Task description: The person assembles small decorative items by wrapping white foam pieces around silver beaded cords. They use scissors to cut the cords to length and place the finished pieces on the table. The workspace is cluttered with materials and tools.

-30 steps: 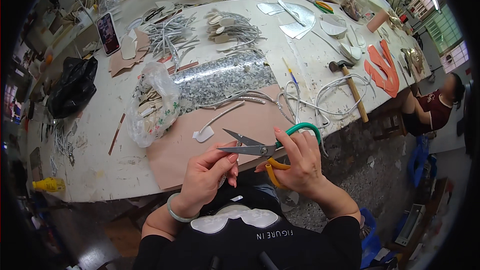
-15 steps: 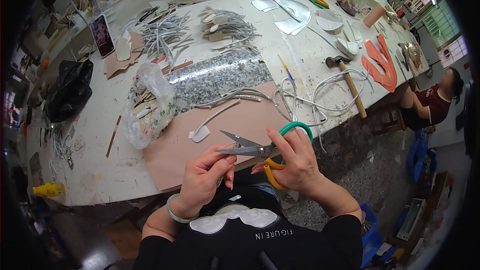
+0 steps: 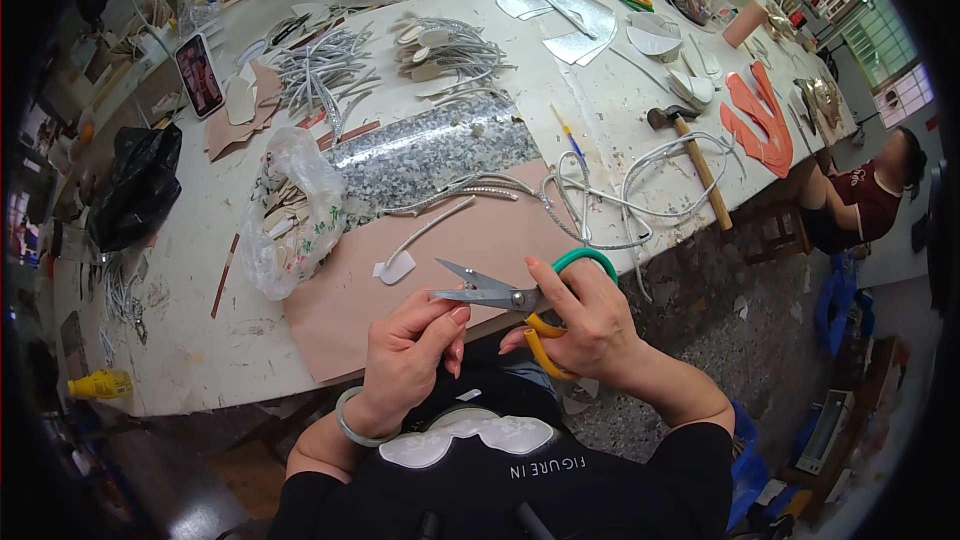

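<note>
My right hand (image 3: 590, 325) grips a pair of scissors (image 3: 490, 296) with one green and one yellow handle. The blades are parted and point left, over the fingers of my left hand. My left hand (image 3: 412, 345) is closed in a pinch just under the lower blade; what it holds is hidden by the fingers and blade. Beyond the blades, a white tab with a silver cord (image 3: 398, 267) rests on a pinkish-tan sheet (image 3: 330, 325). More silver cords (image 3: 490, 185) lie at the sheet's far edge, beside a grey speckled slab (image 3: 430, 155).
A clear plastic bag (image 3: 290, 260) of beige pieces sits left of the sheet. Bundles of silver cords (image 3: 325, 65), a phone (image 3: 200, 75) and a black bag (image 3: 135, 190) stand farther off. To the right lie a hammer (image 3: 703, 170), looped white cord (image 3: 635, 190) and orange cutouts (image 3: 755, 130). Another person (image 3: 865, 200) sits far right.
The scissors and my right hand have shifted slightly left, the blades a little less widely parted. My left hand keeps its pinch. The whole view has moved slightly.
</note>
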`<action>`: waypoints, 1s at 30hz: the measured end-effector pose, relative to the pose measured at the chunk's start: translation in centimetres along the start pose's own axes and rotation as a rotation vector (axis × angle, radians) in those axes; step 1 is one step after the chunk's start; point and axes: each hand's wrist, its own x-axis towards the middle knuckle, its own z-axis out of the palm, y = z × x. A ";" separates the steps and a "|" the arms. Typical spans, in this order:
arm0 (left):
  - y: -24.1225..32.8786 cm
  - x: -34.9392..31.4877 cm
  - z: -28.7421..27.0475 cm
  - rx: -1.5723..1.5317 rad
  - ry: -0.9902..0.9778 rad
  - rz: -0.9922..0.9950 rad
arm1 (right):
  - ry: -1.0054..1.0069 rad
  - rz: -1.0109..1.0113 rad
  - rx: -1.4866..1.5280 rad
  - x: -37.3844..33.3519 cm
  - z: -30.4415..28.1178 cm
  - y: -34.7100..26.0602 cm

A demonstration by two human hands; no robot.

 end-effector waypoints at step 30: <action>-0.2 1.5 -0.4 0.196 -0.050 -0.030 | 0.095 0.223 0.351 -2.6 -0.3 2.2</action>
